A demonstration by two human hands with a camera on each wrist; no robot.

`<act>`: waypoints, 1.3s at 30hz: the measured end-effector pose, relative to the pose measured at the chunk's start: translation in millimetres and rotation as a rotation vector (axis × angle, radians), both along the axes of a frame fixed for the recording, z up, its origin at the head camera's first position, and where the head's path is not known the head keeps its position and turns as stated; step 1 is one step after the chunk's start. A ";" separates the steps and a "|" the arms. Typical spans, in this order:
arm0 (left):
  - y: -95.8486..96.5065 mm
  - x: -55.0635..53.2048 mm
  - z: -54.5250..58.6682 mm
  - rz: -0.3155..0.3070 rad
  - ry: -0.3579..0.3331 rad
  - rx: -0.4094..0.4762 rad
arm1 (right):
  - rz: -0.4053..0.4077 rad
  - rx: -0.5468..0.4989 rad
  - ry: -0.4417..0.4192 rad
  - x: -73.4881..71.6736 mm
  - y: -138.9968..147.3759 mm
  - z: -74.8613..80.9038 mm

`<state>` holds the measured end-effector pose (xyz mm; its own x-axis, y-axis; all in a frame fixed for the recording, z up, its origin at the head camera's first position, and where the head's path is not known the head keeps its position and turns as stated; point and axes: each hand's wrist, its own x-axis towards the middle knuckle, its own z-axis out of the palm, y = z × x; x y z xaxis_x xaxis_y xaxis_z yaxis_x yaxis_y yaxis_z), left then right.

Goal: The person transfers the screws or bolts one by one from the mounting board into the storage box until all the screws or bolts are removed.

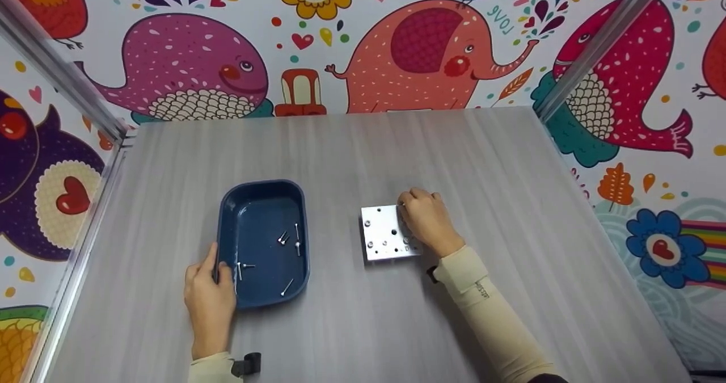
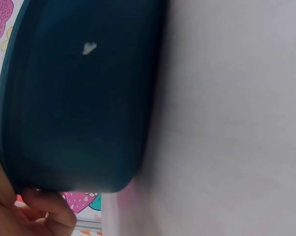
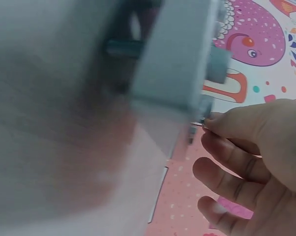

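Observation:
My left hand grips the left rim of a dark blue plastic tray, its thumb and fingers at the edge. Several silver screws lie scattered inside the tray. To the right, a square metal plate with holes sits slightly above the table, several screws fitted into it. My right hand is over the plate's upper right corner. In the right wrist view, its thumb and index finger pinch a small screw at the plate's edge; other fingers are loosely bent.
The grey wood-grain table carries the tray and plate, with a gap between them. Panels printed with cartoon animals stand at the back and sides, along metal frame posts.

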<state>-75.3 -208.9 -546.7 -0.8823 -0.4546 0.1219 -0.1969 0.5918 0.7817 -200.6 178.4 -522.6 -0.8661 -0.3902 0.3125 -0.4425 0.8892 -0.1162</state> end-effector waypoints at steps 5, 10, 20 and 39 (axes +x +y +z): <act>0.2 0.9 0.8 -0.004 -0.004 -0.003 | 0.019 -0.009 0.043 2.5 0.1 13.5; -0.1 0.6 0.7 -0.004 -0.005 -0.004 | 0.053 -0.043 0.099 6.2 -0.3 26.0; -0.8 0.5 -0.3 -0.004 0.003 -0.014 | 0.119 -0.072 0.188 12.6 -18.1 35.3; -0.5 0.8 -0.1 -0.003 -0.003 0.002 | 0.357 -0.049 0.133 43.0 -136.3 52.5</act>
<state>-74.5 -209.4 -546.8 -0.8841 -0.4522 0.1178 -0.1978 0.5905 0.7824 -157.6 42.2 -470.1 -0.6289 -0.6419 0.4386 -0.7375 0.6711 -0.0754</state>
